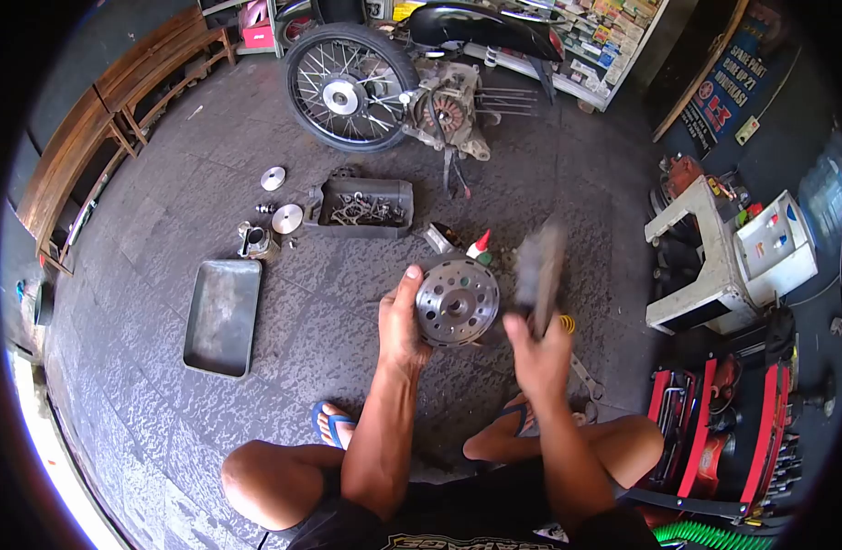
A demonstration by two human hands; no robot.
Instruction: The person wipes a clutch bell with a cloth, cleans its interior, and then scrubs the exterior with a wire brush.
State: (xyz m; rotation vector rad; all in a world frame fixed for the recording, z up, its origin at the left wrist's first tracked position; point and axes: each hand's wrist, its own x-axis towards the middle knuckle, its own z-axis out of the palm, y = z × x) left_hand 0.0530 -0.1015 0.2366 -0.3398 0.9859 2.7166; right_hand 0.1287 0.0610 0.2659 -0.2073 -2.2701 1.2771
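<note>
My left hand (pixel 402 321) grips a round metal flywheel (pixel 457 301) by its left edge, thumb at the rim. The drilled face of the flywheel, with a central hub, is turned up towards me. To its right, my right hand (pixel 539 353) is closed round the handle of a brush (pixel 546 266), held upright and smeared by motion. A small gap separates the brush from the flywheel. Just beyond the flywheel stands a white bottle with a red cap (pixel 479 246). Partly hidden behind my right hand is a yellow coil (pixel 568 324).
A grey parts tray (pixel 364 220) holds loose metal pieces; a shallow pan (pixel 194 316) lies to the left. Ahead stands a partly dismantled motorcycle with its wheel (pixel 348 87) and engine (pixel 444 110). Wrenches (pixel 586 376) and a red tool rack (pixel 705 431) are at the right.
</note>
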